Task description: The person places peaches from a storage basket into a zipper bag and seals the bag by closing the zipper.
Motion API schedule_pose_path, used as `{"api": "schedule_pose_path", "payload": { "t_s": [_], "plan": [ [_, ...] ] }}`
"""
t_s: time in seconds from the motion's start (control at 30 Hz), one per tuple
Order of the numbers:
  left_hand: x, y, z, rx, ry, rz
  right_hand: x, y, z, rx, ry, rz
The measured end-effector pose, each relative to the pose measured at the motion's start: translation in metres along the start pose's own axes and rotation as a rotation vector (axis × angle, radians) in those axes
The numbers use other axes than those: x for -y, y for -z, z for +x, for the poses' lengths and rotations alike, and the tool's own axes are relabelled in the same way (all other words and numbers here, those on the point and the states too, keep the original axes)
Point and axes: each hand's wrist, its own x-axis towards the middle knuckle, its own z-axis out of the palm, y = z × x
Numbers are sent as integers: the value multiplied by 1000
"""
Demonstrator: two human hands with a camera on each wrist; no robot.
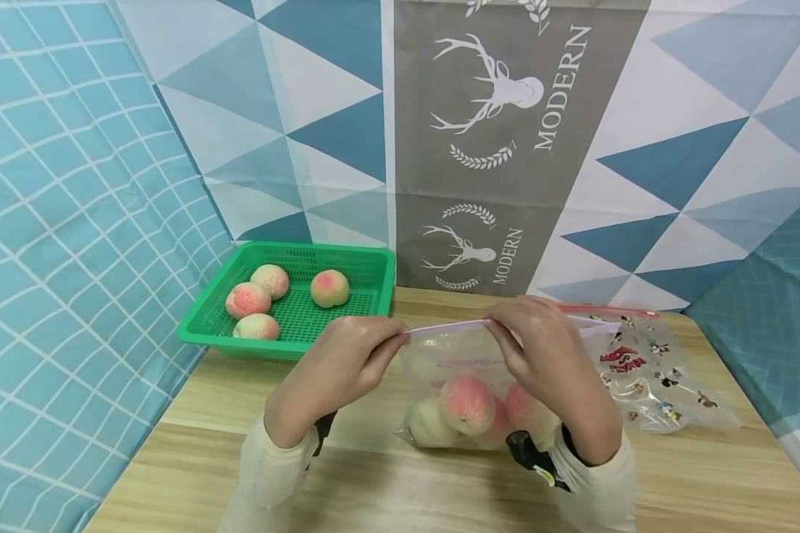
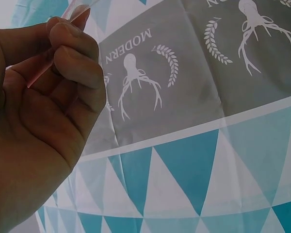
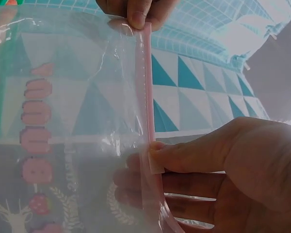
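A clear zip bag (image 1: 416, 370) with a pink zip strip stands on the table, several pink-and-cream peaches (image 1: 468, 404) inside it. My left hand (image 1: 347, 357) pinches the left end of the strip between thumb and fingers. Farther right along the same strip, my right hand (image 1: 547, 355) pinches the slider or edge; in the right wrist view its thumb (image 3: 184, 154) presses on the strip with the fingers behind the film. The left wrist view shows my left fingers (image 2: 75, 58) curled on the bag's corner. Part of the bag is hidden behind my right hand.
A green basket (image 1: 367, 259) holding several peaches (image 1: 330, 288) stands at the back left. Another printed zip bag (image 1: 673, 370) with a red strip lies flat on the right of the wooden table (image 1: 193, 444). Patterned cloth (image 1: 333, 111) hangs behind.
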Motion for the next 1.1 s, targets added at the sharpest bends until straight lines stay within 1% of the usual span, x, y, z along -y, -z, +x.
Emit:
{"api": "schedule_pose_path", "payload": {
  "t_s": [0.27,0.63,0.8,1.1],
  "plan": [
    [0,1,0,7,19,-2,-5,4,-1,19,-32,-9],
    [2,2,0,16,30,-12,-9,8,-5,20,-89,-3],
    [4,2,0,18,26,-19,-11,10,-6,31,-113,5],
    [6,1,0,7,24,-20,-17,16,-9,45,-131,-4]
  ]
}}
